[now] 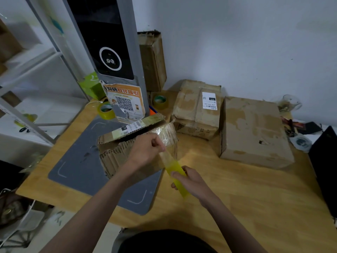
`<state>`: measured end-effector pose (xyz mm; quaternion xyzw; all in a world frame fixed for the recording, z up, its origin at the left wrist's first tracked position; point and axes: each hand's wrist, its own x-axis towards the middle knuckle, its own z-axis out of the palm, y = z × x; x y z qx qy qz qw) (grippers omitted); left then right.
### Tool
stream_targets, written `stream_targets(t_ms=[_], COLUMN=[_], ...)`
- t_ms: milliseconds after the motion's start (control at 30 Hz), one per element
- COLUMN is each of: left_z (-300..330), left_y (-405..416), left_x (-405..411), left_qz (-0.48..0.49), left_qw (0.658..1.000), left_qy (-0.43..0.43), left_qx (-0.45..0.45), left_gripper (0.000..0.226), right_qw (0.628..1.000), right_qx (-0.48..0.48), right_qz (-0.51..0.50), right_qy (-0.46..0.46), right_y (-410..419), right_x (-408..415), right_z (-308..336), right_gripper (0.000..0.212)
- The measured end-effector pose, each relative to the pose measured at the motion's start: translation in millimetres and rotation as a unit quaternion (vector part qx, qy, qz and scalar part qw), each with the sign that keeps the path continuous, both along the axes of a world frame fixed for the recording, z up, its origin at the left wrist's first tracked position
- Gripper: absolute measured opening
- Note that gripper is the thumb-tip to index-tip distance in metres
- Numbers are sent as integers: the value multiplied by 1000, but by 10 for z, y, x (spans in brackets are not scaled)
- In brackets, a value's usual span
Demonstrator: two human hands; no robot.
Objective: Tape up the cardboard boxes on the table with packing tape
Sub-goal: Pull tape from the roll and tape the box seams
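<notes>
Right hand (189, 181), nearest the viewer, grips the roll of yellow packing tape (177, 177), fingers curled round it, drawn back from the box; this appears intended to keep the pulled-out strip (166, 156) taut. The strip runs up and away to the left hand (147, 152), whose thumb and fingers pinch it at the near right corner of the box being taped (127, 148), apparently to hold the free end down while it is laid. This box sits on a grey mat (85, 161) at the left of the wooden surface (237, 189). Its cardboard is torn, corrugation exposed along the near face; one labelled flap stands raised, and clear tape already wraps the right end.

Beyond, two further boxes stand on the surface: a large box (253, 132), scuffed, with a small hole, and a labelled box (198, 108) with peeled patches. Two spare tape rolls (106, 110) lie at the foot of a grey kiosk (113, 52). Farthest, another carton (153, 59) leans against the wall.
</notes>
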<state>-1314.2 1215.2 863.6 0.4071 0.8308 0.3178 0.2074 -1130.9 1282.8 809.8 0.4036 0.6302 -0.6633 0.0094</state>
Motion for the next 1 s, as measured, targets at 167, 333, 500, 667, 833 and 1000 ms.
stream_targets(t_ms=[167,333,500,667,833,1000], left_z=[163,298,465,424,243,138], left_y=[80,140,243,374,409,386], left_x=[-85,-274,-484,-632,-746,-817], left_qz=[15,-5,-56,-66,-43,-14], left_qw=[999,997,996,991,979,968], left_qy=[7,63,-26,-117,-194,-246], left_qx=[38,46,67,-13,-45,-50], left_gripper=[20,20,14,17,16,28], right_qw=[999,998,992,991,991,989], right_qx=[16,-14,37,59,52,46], right_qz=[-44,-1,16,-11,-29,-51], right_qy=[16,57,117,121,118,128], right_y=[-11,85,218,271,258,248], right_x=[-73,-61,-101,-206,-258,-428], right_z=[33,279,464,537,572,640], right_gripper=[46,32,23,21,19,9])
